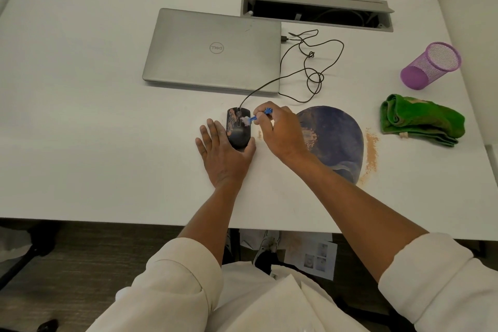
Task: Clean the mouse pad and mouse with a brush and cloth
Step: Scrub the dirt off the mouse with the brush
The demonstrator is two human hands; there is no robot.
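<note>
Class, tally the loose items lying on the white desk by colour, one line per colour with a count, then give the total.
Silver: 1, the laptop
Black: 1, the mouse
Blue: 2, the brush and the mouse pad
Green: 1, the cloth
Purple: 1, the mesh cup
Total: 6

Even, soft overhead light and faint shadows; the picture is sharp (slightly muted in colour), with wide-angle bending toward the edges.
</note>
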